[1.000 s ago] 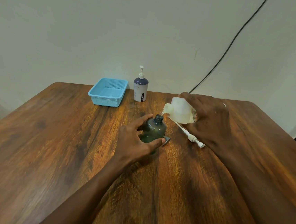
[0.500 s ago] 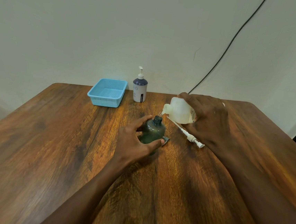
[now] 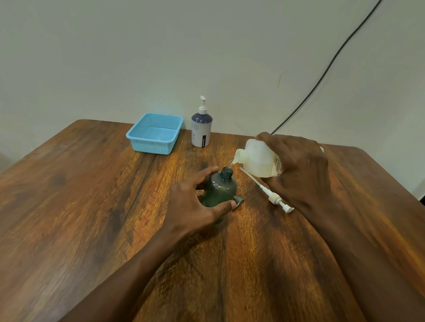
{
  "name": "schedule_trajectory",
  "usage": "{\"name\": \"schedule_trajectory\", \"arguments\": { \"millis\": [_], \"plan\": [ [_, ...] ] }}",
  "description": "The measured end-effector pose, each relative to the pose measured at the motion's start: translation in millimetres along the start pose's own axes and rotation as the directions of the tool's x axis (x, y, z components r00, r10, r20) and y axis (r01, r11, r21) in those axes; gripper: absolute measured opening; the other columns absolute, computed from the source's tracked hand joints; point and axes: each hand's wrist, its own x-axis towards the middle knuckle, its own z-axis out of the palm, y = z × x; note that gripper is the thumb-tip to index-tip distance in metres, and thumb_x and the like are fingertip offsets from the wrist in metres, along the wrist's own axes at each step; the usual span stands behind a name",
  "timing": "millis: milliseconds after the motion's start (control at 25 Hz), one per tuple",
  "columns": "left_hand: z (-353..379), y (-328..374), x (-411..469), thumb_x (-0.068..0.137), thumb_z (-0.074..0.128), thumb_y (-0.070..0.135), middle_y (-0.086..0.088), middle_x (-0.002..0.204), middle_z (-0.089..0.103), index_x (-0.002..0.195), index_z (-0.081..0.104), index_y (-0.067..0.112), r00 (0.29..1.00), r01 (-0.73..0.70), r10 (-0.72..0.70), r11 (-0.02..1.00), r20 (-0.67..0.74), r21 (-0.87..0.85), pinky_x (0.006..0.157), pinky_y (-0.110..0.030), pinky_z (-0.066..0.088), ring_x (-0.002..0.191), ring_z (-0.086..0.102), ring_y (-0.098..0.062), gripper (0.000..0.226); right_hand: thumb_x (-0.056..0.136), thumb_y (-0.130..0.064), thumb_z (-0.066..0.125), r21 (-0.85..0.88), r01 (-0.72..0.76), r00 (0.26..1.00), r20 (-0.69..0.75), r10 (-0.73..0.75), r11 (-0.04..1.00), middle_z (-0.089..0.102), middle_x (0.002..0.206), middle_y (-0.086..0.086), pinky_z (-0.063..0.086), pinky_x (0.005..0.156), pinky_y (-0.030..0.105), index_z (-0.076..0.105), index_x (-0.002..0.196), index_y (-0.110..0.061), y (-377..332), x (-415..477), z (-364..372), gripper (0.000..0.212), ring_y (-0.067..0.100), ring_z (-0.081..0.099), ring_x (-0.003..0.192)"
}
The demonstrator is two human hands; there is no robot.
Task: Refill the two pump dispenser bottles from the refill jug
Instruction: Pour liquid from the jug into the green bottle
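The refill jug (image 3: 255,159) is tipped almost level, its long axis running left to right, with the spout at the left end, pointing down just above the open neck of the dark green bottle (image 3: 220,190). A thin pale stream shows between spout and neck. The bottle stands upright near the middle of the table (image 3: 71,212), just left of the jug and nearer the person.

The right hand (image 3: 299,169) has a full grip over the jug's body from above, fingers wrapped round it. The left hand (image 3: 191,205) has a narrow grip, thumb and fingers curled round the bottle's belly to steady it.

The loose pump (image 3: 268,192) lies flat on the table below the jug. The pour seems to depend on keeping the spout over that narrow neck. The second pump bottle (image 3: 200,133) stands well apart at the far edge, nearer the left hand.
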Motion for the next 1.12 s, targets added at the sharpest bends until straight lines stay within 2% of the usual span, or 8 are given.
{"name": "schedule_trajectory", "arguments": {
  "millis": [120, 360, 560, 800, 920, 1120],
  "plan": [
    [0.0, -0.6, -0.2, 0.062, 0.08, 0.065, 0.016, 0.129, 0.063, 0.144, 0.056, 0.03, 1.0, 0.002, -0.002, 1.0, 0.001, 0.009, 0.089, -0.018, 0.057, 0.112, 0.063, -0.002, 0.092, 0.071, -0.038, 0.089, 0.002, 0.014, 1.0, -0.015, -0.014, 1.0, 0.073, 0.119, 0.019, 0.057, 0.087, 0.057, 0.059, 0.139, -0.016, -0.5, 0.3, -0.8, 0.078, 0.043, 0.07, 0.103],
    [-0.1, -1.2, -0.5, 0.063, 0.08, 0.064, 0.012, 0.132, 0.064, 0.145, 0.056, 0.027, 1.0, 0.003, -0.003, 1.0, -0.001, 0.01, 0.089, -0.019, 0.058, 0.113, 0.063, -0.003, 0.093, 0.068, -0.033, 0.092, 0.017, 0.028, 0.999, -0.043, -0.027, 0.999, 0.073, 0.116, 0.018, 0.058, 0.085, 0.058, 0.055, 0.139, -0.019, -1.4, 1.3, -3.0, 0.081, 0.042, 0.071, 0.101],
    [-0.7, 0.8, -0.9, 0.062, 0.081, 0.063, 0.018, 0.127, 0.062, 0.143, 0.057, 0.028, 1.0, -0.003, 0.003, 1.0, -0.013, 0.014, 0.086, -0.011, 0.054, 0.106, 0.06, 0.009, 0.092, 0.067, -0.034, 0.093, 0.013, 0.02, 0.999, -0.03, -0.02, 1.0, 0.073, 0.118, 0.017, 0.057, 0.087, 0.056, 0.058, 0.138, -0.018, -2.0, 2.0, -4.6, 0.081, 0.041, 0.07, 0.103],
    [-1.2, 1.7, -1.9, 0.061, 0.081, 0.064, 0.013, 0.13, 0.064, 0.144, 0.057, 0.027, 1.0, 0.0, 0.0, 1.0, -0.01, 0.008, 0.086, -0.011, 0.054, 0.111, 0.062, -0.001, 0.094, 0.066, -0.035, 0.095, 0.008, 0.021, 0.999, -0.025, -0.021, 1.0, 0.073, 0.119, 0.017, 0.057, 0.089, 0.055, 0.061, 0.138, -0.016, -1.8, 2.6, -4.5, 0.082, 0.041, 0.07, 0.103],
    [-2.1, 1.8, -2.6, 0.061, 0.081, 0.065, 0.016, 0.129, 0.063, 0.144, 0.057, 0.028, 1.0, -0.001, 0.001, 1.0, -0.013, 0.009, 0.086, -0.011, 0.055, 0.111, 0.062, -0.001, 0.094, 0.066, -0.035, 0.095, 0.004, 0.026, 0.999, -0.019, -0.026, 1.0, 0.073, 0.119, 0.016, 0.057, 0.089, 0.056, 0.059, 0.138, -0.018, -2.0, 2.8, -4.6, 0.082, 0.04, 0.07, 0.104],
    [-1.9, 0.9, -3.0, 0.062, 0.082, 0.063, 0.01, 0.132, 0.066, 0.144, 0.057, 0.027, 1.0, 0.005, -0.005, 1.0, -0.015, 0.0, 0.086, -0.01, 0.054, 0.113, 0.063, -0.002, 0.093, 0.065, -0.032, 0.095, 0.005, 0.041, 0.999, -0.036, -0.041, 0.999, 0.073, 0.118, 0.017, 0.057, 0.089, 0.056, 0.059, 0.138, -0.017, -2.7, 4.1, -5.7, 0.083, 0.041, 0.07, 0.104]
  ]
}}
